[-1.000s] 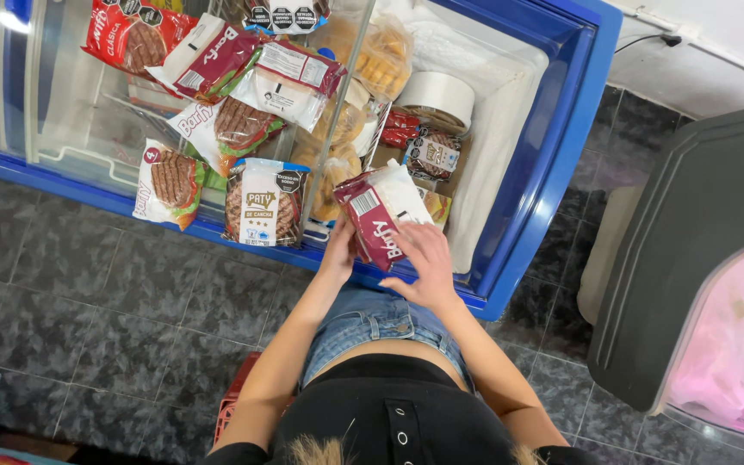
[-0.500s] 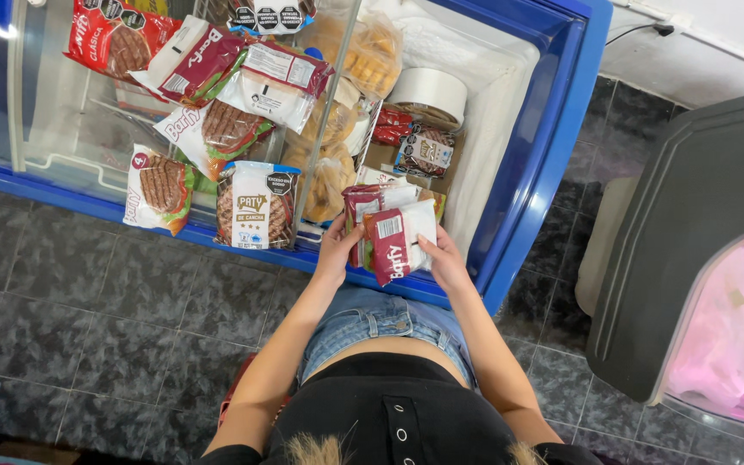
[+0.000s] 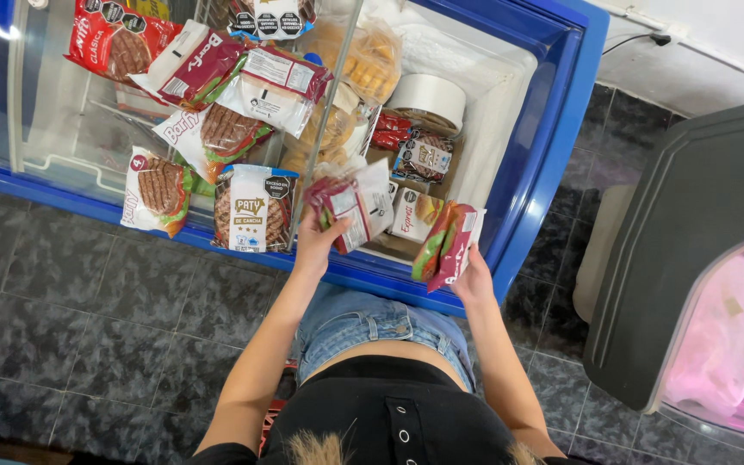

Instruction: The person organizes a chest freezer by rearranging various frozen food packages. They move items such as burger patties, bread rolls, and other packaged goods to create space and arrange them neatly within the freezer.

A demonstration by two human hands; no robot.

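A red burger packet (image 3: 350, 207) is gripped by the left hand (image 3: 319, 244) over the front edge of the blue chest freezer (image 3: 534, 207). A second red-and-green packet (image 3: 449, 245) is held, tilted on edge, by the right hand (image 3: 474, 275) just beside it. More burger packets (image 3: 256, 207) lie on the glass lid (image 3: 62, 129).

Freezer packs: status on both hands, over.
Left hand gripping red-and-white pack. Right hand gripping red-green pack over open blue chest freezer. Nothing blocking.
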